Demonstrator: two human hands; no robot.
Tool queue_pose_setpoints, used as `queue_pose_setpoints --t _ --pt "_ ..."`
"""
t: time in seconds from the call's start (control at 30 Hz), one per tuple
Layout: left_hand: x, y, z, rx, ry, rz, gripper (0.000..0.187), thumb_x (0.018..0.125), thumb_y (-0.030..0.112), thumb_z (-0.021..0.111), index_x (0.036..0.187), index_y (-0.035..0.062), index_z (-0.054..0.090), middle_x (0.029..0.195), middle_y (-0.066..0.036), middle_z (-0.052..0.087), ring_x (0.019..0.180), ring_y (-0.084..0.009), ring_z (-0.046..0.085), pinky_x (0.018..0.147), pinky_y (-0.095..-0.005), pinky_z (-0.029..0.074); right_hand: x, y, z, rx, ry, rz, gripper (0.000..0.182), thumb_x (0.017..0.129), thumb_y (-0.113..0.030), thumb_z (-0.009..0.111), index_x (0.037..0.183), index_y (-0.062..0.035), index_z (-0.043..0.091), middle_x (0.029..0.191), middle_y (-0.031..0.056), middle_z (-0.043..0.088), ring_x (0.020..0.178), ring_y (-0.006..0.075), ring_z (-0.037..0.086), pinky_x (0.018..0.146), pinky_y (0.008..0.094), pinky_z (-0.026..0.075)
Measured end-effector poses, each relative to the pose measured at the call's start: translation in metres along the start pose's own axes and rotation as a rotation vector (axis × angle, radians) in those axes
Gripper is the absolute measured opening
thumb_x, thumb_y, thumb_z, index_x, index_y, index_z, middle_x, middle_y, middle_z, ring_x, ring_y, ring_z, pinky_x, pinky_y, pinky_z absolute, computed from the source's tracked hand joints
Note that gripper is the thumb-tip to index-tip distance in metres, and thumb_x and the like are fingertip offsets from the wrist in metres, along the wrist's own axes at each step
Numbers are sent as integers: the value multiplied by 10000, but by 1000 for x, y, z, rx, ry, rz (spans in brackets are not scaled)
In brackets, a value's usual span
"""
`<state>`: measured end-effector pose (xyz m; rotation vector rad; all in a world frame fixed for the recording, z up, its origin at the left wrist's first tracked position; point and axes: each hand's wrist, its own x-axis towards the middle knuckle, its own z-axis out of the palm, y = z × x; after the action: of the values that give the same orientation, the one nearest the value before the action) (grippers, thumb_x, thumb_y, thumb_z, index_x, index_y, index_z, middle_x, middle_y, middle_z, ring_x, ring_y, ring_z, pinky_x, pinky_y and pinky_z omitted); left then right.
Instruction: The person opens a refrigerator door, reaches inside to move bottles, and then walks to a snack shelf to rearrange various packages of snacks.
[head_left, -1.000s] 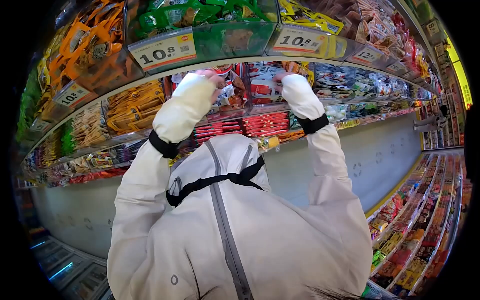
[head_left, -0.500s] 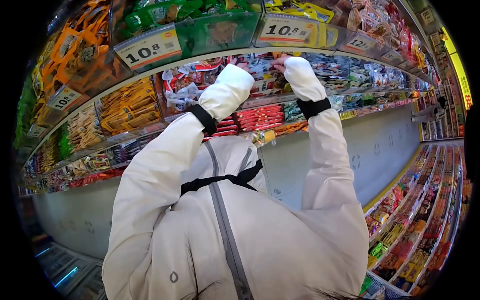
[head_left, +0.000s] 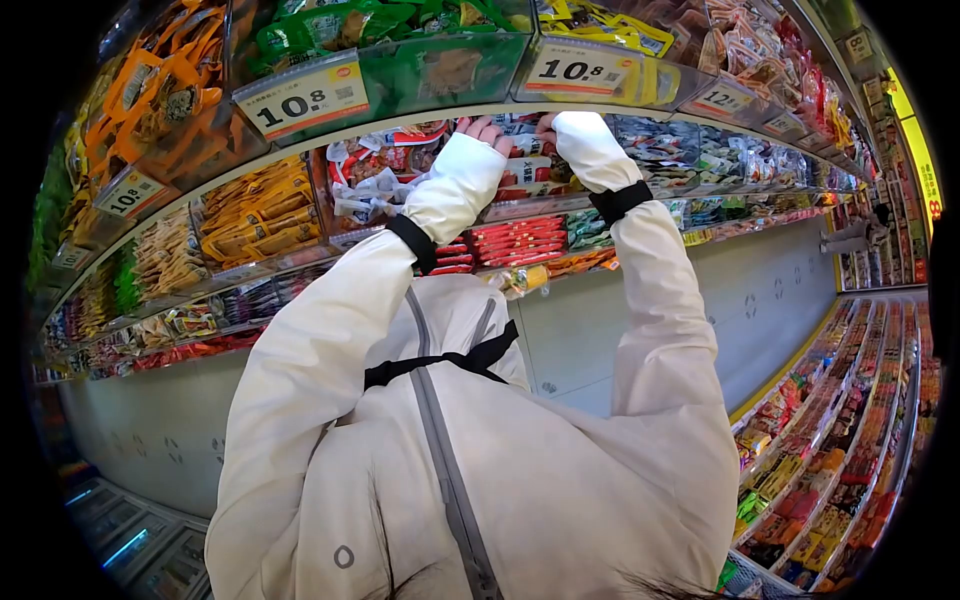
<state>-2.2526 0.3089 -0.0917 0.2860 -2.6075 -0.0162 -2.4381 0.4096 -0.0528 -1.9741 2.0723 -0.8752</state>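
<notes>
Both my hands reach into a shelf bin of snack packets, just under the front lip of the shelf above. My left hand [head_left: 484, 131] shows its fingers apart, lying over the packets at the bin's left side. My right hand [head_left: 546, 127] is at the right, largely covered by its white sleeve, so its grip cannot be made out. Between and below the hands lie red-and-white snack packets [head_left: 527, 172]. Left of my left hand is a bin of red packets with clear ends [head_left: 378, 175]. Silvery-blue packets [head_left: 655, 140] fill the bin beyond my right wrist.
The upper shelf holds green packets [head_left: 330, 25], yellow packets [head_left: 605, 25] and orange packets [head_left: 160, 80] behind price tags [head_left: 303, 97]. Red packets [head_left: 520, 240] lie one tier below. Another snack rack [head_left: 830, 450] stands at the right, across the pale floor [head_left: 750, 270].
My left hand now shows more spread fingers over the packets. My right hand has shifted slightly left, and more of the red-and-white packets shows between the hands.
</notes>
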Motion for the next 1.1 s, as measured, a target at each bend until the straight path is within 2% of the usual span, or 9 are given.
queue_pose_setpoints --t 0.1,0.23,0.3,0.43,0.53,0.7,0.77,0.9,1.1 --pt "2 2 8 56 28 73 337 748 313 606 993 84 575 1032 -128 575 1102 -296 483 968 -477 345 -5 4 0 -9 -18 -28 150 764 3 527 878 5 624 759 141 626 713 228 631 635 295 500" --pt "2 0 8 94 -121 43 334 766 253 569 1071 117 570 1092 -72 577 1139 -273 466 983 -440 341 -13 6 -10 26 50 -51 132 765 -18 559 880 4 621 763 134 628 724 223 631 630 296 503" --pt "0 -1 6 103 -100 82 337 778 276 557 1074 115 579 1098 -58 580 1145 -260 465 984 -441 341 -18 8 -20 -304 65 -198 103 743 -104 607 833 -54 615 791 88 633 740 254 603 670 348 463" --pt "0 -1 5 73 -73 66 335 782 288 563 1066 112 589 1086 -62 583 1141 -259 467 987 -438 339 -39 19 -28 -527 65 -144 125 746 -59 537 845 -102 600 834 90 604 832 301 555 709 400 424" --pt "-2 -2 7 55 -63 69 348 779 307 574 1068 113 590 1079 -62 583 1140 -260 467 989 -437 339 -55 34 -35 -392 120 -21 90 735 -50 603 819 -62 634 778 138 595 782 325 543 694 384 426" --pt "-1 -3 13 87 -51 75 367 770 324 587 1072 116 589 1082 -62 582 1147 -262 462 992 -441 335 -64 33 -38 -348 78 81 150 726 -27 582 844 -85 656 781 113 605 792 309 547 717 369 419" --pt "-1 -4 16 71 -78 64 368 773 325 585 1075 114 588 1093 -65 579 1156 -260 457 996 -444 331 -62 25 -44 -516 65 -4 202 717 -31 502 838 -116 640 830 93 593 873 286 523 780 382 383" --pt "-8 -3 19 55 -46 35 373 784 328 578 1083 105 582 1149 -79 558 1184 -252 442 1013 -454 311 -52 9 -52 -567 94 38 198 724 -53 493 824 -133 643 821 75 575 896 273 514 789 383 374" --pt "-21 13 -22 -52 -28 60 392 759 116 548 1151 116 542 1236 -66 500 1210 -257 410 1023 -450 310 -55 40 -33 -428 123 -5 176 693 -19 535 791 -57 675 679 138 582 652 319 548 620 392 441"
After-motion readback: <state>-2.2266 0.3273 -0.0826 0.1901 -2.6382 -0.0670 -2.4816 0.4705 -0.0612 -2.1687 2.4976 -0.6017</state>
